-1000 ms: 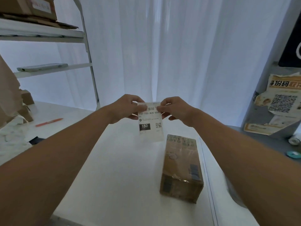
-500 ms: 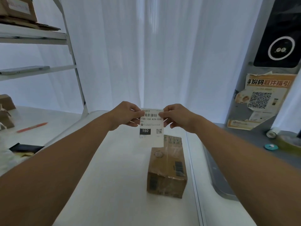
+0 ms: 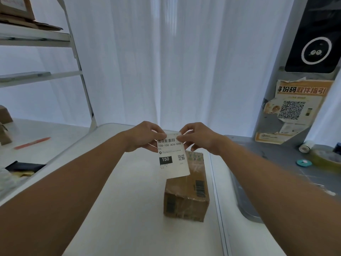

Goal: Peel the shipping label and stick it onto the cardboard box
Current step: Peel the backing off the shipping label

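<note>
Currently both hands pinch the label (image 3: 172, 156) by its top corners: left hand (image 3: 145, 136) on the left corner, right hand (image 3: 198, 137) on the right. Label hangs printed side toward the camera, above the far end of the box (image 3: 186, 196), which lies on the tabletop (image 3: 129, 200).

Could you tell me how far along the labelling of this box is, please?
Done: nothing stuck yet; the box sits on the table without the new label. In hand: the left hand and right hand pinch the label by its top corners. Left: peeling and sticking it.
</note>
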